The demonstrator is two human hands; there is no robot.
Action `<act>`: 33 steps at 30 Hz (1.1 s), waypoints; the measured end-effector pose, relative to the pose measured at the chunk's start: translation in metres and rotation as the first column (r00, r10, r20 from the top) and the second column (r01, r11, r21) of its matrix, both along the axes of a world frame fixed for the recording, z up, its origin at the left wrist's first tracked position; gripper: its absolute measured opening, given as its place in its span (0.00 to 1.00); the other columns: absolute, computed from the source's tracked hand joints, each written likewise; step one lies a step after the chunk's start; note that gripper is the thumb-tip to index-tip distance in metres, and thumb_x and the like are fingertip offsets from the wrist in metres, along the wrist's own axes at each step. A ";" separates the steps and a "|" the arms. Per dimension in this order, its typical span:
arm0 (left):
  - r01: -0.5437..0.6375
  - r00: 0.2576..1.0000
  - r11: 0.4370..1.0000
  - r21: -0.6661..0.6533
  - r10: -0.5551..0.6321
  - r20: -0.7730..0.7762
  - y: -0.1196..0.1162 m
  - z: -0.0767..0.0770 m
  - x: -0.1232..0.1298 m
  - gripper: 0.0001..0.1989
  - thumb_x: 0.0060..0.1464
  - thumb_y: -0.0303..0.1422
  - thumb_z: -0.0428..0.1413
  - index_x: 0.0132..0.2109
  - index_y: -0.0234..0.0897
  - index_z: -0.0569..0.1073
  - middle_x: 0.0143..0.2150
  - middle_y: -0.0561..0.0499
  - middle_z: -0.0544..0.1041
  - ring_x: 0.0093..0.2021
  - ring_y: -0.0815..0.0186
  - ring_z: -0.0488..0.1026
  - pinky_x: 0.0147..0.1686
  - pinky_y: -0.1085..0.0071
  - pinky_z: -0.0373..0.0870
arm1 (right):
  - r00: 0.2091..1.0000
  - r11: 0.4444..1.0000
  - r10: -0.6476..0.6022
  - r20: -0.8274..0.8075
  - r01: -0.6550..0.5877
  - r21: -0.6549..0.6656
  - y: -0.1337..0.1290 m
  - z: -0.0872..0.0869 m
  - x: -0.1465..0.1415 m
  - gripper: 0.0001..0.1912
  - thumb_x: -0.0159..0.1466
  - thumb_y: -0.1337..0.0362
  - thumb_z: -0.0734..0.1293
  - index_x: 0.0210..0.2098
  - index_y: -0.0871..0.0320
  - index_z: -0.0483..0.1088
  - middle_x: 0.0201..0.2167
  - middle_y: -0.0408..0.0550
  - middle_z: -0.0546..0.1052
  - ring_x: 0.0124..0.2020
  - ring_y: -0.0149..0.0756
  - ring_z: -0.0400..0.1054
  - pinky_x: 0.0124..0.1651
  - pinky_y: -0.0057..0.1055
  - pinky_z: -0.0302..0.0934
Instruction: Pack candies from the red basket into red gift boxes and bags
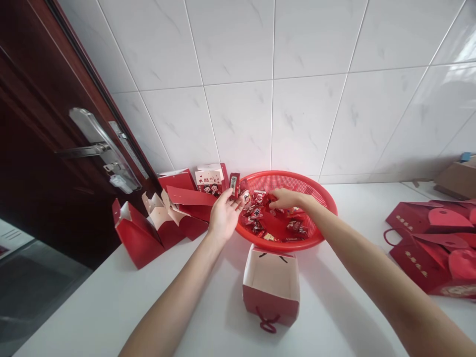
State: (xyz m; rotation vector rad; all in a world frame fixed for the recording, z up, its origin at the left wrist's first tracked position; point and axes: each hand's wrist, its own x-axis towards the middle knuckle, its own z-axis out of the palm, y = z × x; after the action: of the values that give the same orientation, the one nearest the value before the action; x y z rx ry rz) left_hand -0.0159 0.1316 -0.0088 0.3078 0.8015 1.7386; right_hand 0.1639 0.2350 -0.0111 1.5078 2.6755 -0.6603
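A red plastic basket (pixel 327 203) with a mesh wall holds several small wrapped candies (pixel 256 212). At its left rim, my left hand (pixel 226 210) is closed around a few red wrapped candies (pixel 234 182), which stick up above the fingers. My right hand (pixel 284 198) reaches down inside the basket, its fingers bent together among the candies; whatever they grip is hidden. In front of the basket stands an open red gift box (pixel 271 310) with a white inside and a dark red cord at its front.
Several open red boxes (pixel 139 238) stand at the left, beside a printed box (pixel 210 181) near the wall. Closed red gift boxes (pixel 416 260) sit at the right, with a brown carton (pixel 457 178) behind. A dark door (pixel 44 99) borders the left side.
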 end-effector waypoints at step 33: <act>0.009 1.000 0.999 0.042 -0.009 0.003 0.002 -0.005 -0.001 0.07 0.56 0.24 0.59 0.30 0.35 0.72 0.28 0.53 0.75 0.29 0.70 0.74 0.39 0.71 0.70 | 0.881 0.883 -0.367 -0.299 0.431 0.185 0.020 -0.010 0.025 0.26 0.64 0.71 0.62 0.62 0.61 0.66 0.59 0.58 0.74 0.54 0.42 0.72 0.50 0.31 0.67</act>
State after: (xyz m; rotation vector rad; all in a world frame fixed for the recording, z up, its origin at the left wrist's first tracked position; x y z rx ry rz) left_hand -0.0173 0.1335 -0.0139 0.3362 0.7605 1.7488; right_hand 0.1888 0.2546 -0.0209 2.2333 2.7245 -0.5798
